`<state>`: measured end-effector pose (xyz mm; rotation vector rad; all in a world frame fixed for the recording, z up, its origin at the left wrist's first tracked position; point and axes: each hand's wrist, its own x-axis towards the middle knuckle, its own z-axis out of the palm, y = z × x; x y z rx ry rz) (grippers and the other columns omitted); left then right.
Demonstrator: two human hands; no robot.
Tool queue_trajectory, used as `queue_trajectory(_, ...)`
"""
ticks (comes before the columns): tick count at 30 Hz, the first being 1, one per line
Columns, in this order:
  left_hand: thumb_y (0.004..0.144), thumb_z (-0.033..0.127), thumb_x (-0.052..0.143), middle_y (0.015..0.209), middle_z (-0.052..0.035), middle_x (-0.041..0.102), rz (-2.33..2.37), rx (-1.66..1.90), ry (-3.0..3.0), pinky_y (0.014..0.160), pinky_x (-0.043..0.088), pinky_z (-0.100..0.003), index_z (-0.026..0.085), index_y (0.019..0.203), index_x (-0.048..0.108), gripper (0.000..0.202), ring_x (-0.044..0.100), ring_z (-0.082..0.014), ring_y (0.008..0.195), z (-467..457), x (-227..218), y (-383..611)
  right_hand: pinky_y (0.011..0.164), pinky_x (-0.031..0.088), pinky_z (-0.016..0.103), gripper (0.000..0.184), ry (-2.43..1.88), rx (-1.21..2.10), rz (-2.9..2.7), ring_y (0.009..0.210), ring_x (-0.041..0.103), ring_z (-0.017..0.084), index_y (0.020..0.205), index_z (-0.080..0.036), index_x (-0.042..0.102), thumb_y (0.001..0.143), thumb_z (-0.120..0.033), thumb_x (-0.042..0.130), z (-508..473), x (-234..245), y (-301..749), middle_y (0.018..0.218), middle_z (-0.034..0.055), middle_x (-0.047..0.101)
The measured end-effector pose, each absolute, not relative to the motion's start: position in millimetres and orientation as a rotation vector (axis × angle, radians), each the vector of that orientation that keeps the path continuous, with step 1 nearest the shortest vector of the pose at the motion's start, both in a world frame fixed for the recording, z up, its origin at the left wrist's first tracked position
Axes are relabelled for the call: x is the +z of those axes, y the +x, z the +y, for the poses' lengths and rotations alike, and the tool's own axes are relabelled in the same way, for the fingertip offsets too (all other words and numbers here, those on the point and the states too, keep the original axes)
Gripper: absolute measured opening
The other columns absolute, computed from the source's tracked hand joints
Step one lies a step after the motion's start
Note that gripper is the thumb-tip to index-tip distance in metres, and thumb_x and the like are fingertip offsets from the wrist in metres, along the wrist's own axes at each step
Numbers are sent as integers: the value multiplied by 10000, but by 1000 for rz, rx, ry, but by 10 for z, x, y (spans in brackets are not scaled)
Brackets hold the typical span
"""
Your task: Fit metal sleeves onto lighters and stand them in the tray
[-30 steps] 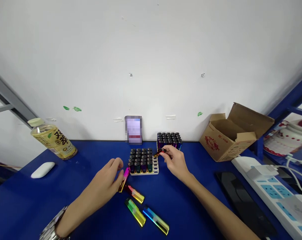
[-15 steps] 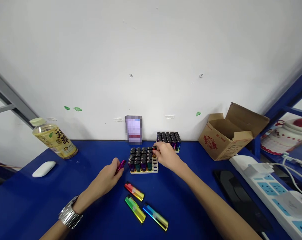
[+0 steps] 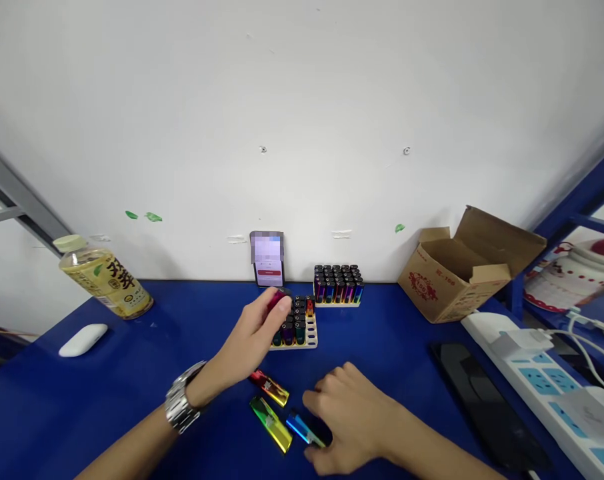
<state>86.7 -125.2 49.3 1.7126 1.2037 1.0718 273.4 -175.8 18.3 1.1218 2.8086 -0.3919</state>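
My left hand [image 3: 252,333] pinches a magenta lighter [image 3: 277,299] with a dark top, held over the left part of the front white rack [image 3: 308,346]. Upright lighters fill several columns of that rack, partly hidden by the hand. In its right column stands a red lighter [image 3: 310,307], with open slots in front. My right hand [image 3: 355,417] is low over a blue lighter [image 3: 302,425], thumb and fingers apart around its near end. Beside it on the blue table lie a green-yellow lighter [image 3: 272,425] and a red-yellow lighter [image 3: 271,387].
Behind is a second rack of lighters [image 3: 339,287], and a phone [image 3: 269,272] leans on the wall. An open cardboard box [image 3: 432,287], black phone [image 3: 482,400] and power strip [image 3: 537,377] are right. A drink bottle [image 3: 107,277] and white case [image 3: 83,340] are left.
My right hand has left the front rack's right column, where a red lighter now stands, and moved down to the blue lighter. My left hand has carried the magenta lighter up and right over the rack.
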Motion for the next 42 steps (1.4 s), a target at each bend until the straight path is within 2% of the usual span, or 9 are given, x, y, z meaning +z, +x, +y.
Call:
queue_trajectory(5,835,457,475,522,69,217,1348,1027,1850,464,194,-227,204,539,257,447,216,-78,508,-1223,540,1173,544,349,281,249,1203,-237,2763,665,666,265,892,-167,631,757,-361,553,-1661,138,2740,812,105,713)
queue_trajectory(8,785,376,495,500,70,223,1417,1017,1884,459,197,-223,203,522,246,402,223,-73,497,-1226,544,1229,538,345,281,237,1251,-213,2774,684,672,270,888,-172,628,790,-365,531,-1557,131,2779,826,106,716)
queue_trajectory(13,793,421,461,482,66,270,1420,1010,1870,450,222,-219,203,518,278,396,257,-73,474,-1248,555,1230,515,303,268,232,1244,-222,2804,641,666,255,870,-181,633,779,-378,548,-1468,99,2765,786,88,718)
queue_trajectory(24,785,353,447,469,64,300,1466,944,1959,464,222,-228,201,517,284,349,283,-76,475,-1230,579,1201,479,236,258,256,1244,-307,2903,523,604,200,737,-189,600,751,-445,597,-1402,3,2759,629,34,672)
queue_trajectory(29,792,358,473,466,70,331,1502,959,1967,455,224,-225,200,522,303,356,281,-73,467,-1226,565,1200,464,302,231,212,1467,-772,3267,448,498,127,743,-190,526,801,-392,548,-1371,-32,2793,517,-32,528)
queue_trajectory(34,768,302,521,526,62,459,1426,720,2125,453,263,-221,204,624,390,219,368,-83,458,-1289,578,1213,455,400,210,207,1756,-1535,3566,489,468,98,912,-204,492,841,-396,519,-1368,114,2753,627,-39,502)
queue_trajectory(36,755,247,514,557,54,497,1366,641,2179,459,281,-223,203,691,443,105,419,-95,469,-1328,594,1218,480,439,219,244,1838,-1626,3497,545,516,107,979,-199,514,836,-393,552,-1379,211,2727,711,-9,555)
queue_trajectory(39,780,222,485,568,55,499,1313,592,2204,452,302,-227,205,776,478,18,447,-108,472,-1399,626,1207,510,467,225,165,1835,-1621,3429,575,555,115,880,-186,560,866,-351,553,-1376,314,2730,706,7,592)
queue_trajectory(42,853,298,475,903,-38,602,1281,668,2244,488,388,-239,205,1059,495,227,558,-154,678,-1482,642,1137,466,446,213,159,1843,-1653,3453,510,540,104,862,-178,580,868,-335,564,-1308,337,2822,636,-7,585)
